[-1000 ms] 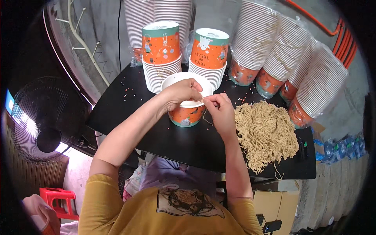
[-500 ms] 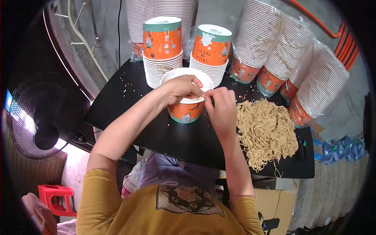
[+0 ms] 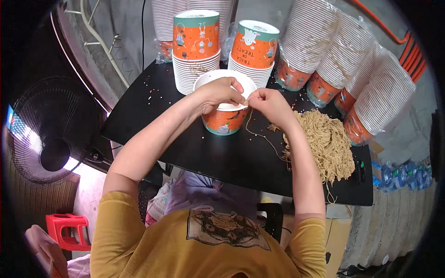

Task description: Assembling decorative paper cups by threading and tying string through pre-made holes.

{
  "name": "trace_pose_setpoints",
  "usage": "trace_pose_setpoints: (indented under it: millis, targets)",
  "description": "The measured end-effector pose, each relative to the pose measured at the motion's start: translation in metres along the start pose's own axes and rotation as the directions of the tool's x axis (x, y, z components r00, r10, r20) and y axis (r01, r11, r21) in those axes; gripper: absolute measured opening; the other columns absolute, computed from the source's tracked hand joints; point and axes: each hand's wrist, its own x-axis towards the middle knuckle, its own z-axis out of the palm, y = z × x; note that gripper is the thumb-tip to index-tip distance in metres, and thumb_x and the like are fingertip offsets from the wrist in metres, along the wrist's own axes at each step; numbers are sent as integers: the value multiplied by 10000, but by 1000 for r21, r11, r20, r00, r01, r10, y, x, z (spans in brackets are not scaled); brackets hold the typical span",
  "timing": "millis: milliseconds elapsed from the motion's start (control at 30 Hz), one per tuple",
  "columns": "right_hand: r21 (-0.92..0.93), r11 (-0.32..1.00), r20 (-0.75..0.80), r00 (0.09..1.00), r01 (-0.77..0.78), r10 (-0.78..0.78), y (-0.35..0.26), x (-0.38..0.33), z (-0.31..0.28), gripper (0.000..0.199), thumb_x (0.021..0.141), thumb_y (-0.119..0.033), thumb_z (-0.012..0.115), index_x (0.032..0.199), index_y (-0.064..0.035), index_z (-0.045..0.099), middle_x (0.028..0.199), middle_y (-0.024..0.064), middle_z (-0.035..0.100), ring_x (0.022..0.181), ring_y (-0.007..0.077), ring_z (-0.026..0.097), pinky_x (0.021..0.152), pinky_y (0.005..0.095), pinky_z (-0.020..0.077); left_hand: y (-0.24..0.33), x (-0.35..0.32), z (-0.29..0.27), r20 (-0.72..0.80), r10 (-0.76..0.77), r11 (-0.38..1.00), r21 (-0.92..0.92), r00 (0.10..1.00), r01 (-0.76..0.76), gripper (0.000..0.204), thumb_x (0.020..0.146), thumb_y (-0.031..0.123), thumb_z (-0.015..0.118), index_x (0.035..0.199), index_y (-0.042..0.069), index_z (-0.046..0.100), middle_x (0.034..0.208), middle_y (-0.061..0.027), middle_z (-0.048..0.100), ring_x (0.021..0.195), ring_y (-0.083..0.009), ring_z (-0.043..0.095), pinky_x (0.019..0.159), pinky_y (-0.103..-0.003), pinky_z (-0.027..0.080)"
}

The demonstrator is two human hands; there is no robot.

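Since a moment ago I see my right hand (image 3: 271, 103) has drawn a tan string (image 3: 259, 134) free of the pile of strings (image 3: 324, 143); it now trails from the orange paper cup (image 3: 225, 109) near the desk's middle. Both hands meet at the cup rim, left hand (image 3: 218, 92) fingers pinched closed on it, right fingers closed on the string, so threading looks underway. The black desk (image 3: 185, 153) carries cup stacks (image 3: 197, 51) along its far edge; a fan (image 3: 51, 134) stands left

I'm in a small makeshift packing workshop. Bagged stacks of paper cups (image 3: 324, 41) crowd my black counter (image 3: 185, 153) beside a string heap (image 3: 324, 143). Bare concrete wall (image 3: 134, 32), floor fan (image 3: 51, 134).
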Motion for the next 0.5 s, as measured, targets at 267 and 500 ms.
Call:
trace_pose_setpoints:
  millis: [267,500]
  targets:
    - [-259,911,-188,909,320,-373,-9,-13,10,160,800,-170,663,791,-10,671,784,130,665,765,289,639,711,389,501,-8,5,-7,-4,27,999,-35,1000,-27,296,755,-15,688,997,29,523,863,-73,624,826,-145,601,737,-241,484]
    - [-267,947,-176,957,181,-232,-20,-13,11,187,752,-204,683,713,-26,640,739,148,652,731,341,630,690,446,485,3,-6,7,-96,83,981,182,992,-65,303,719,24,684,985,51,542,825,-10,569,760,-92,500,647,-208,374]
